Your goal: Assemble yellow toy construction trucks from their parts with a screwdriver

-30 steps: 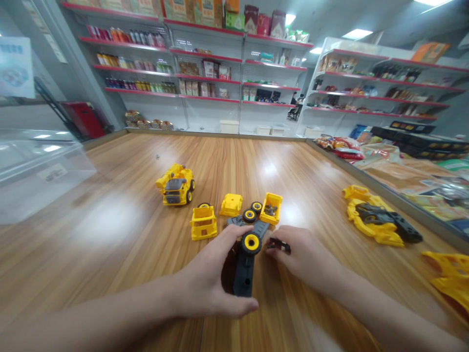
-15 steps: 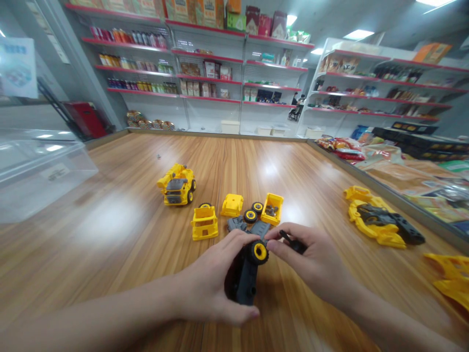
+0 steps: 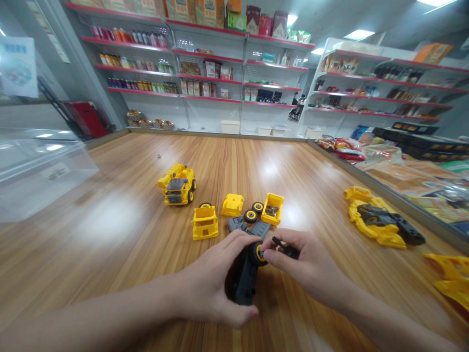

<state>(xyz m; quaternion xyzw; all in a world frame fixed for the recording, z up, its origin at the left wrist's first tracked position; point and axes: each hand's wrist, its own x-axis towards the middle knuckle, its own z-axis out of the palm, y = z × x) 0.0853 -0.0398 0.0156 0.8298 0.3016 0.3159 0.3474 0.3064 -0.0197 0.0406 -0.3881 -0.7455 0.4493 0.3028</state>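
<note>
— What do the hands hold?
— The left hand [image 3: 212, 283] wraps the chassis [image 3: 245, 282], low over the table [image 3: 128, 234]. The right hand [image 3: 308, 266] pinches its wheel [image 3: 257, 254], with a black piece [image 3: 284, 248] in its fingers.
— Around them?
— Cab [image 3: 204, 222], loose wheels [image 3: 251, 215] and bin [image 3: 273, 208] at twelve; truck [image 3: 178, 185] at eleven; frame [image 3: 377, 220] at three. The left fingers hide the chassis's side.

Your head camera looks forward and down, close over your left hand [image 3: 212, 288] and right hand [image 3: 308, 266] at lower centre. The table [image 3: 120, 230] stretches away towards shelves [image 3: 220, 73] across the top.
</note>
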